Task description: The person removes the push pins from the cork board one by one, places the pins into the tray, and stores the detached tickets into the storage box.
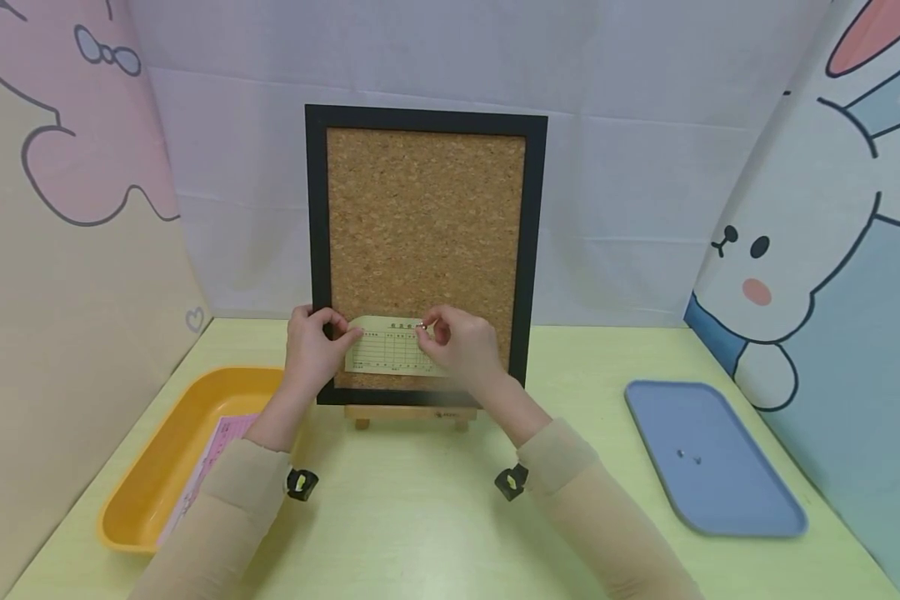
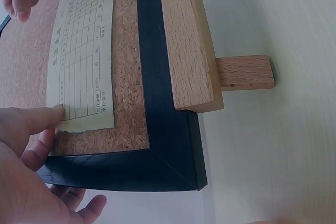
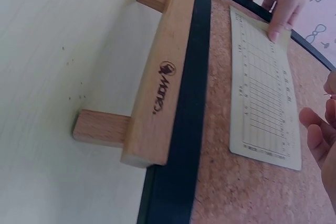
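A pale yellow receipt slip (image 1: 390, 346), printed with a ruled table, lies against the lower part of the cork board (image 1: 427, 217). My left hand (image 1: 315, 346) pinches its left end between thumb and index finger, while other fingers reach around the board's black frame (image 2: 100, 171). Close to the upper right part of the slip, my right hand (image 1: 465, 346) pinches a small silvery thumbtack (image 1: 423, 327). Its thin point (image 3: 328, 95) shows beside the fingertips in the right wrist view, apart from the paper.
The board stands on a small wooden easel (image 1: 412, 412). To the left, a yellow basin (image 1: 135, 492) holds pink printed paper (image 1: 213, 454). A blue tray (image 1: 735, 500) at the right carries two small silvery thumbtacks (image 1: 688, 457). Fabric walls enclose the table.
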### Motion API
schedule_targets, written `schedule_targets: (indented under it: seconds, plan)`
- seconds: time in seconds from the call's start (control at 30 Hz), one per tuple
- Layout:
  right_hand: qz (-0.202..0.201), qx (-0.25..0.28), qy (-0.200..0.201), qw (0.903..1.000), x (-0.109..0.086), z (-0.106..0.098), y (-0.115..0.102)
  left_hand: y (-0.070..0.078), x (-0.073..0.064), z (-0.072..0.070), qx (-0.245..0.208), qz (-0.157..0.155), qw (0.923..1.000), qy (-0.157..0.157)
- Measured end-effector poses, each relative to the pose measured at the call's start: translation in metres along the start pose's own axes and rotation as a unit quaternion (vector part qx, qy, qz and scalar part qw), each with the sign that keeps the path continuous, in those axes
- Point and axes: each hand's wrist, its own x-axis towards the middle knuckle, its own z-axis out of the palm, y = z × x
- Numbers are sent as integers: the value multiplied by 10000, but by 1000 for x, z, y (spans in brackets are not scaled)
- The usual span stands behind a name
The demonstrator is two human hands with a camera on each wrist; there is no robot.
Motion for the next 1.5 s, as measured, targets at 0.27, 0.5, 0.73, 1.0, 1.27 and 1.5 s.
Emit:
schedule_targets:
  seconds: [0.27, 0.5, 0.73, 1.0, 1.27, 1.5]
  plan:
    - [-125, 335, 37, 9994, 0, -27, -3, 1, 0, -5, 108, 35, 9999, -55]
    - [-314, 302, 47, 9990, -3, -51, -2, 7, -2, -13, 171, 124, 9997, -77]
    - [-290, 76, -101, 9995, -5, -78, 4, 12, -6, -21, 244, 395, 9989, 56]
    - [-296, -126, -230, 9992, -10, -111, 13, 19, -12, -35, 275, 689, 9971, 164]
    - [-407, -522, -137, 9977, -13, -140, 23, 27, -15, -51, 792, 950, 9922, -115]
    - [-412, -899, -163, 9950, -19, -164, 30, 37, -22, -67, 1094, 867, 9897, -305]
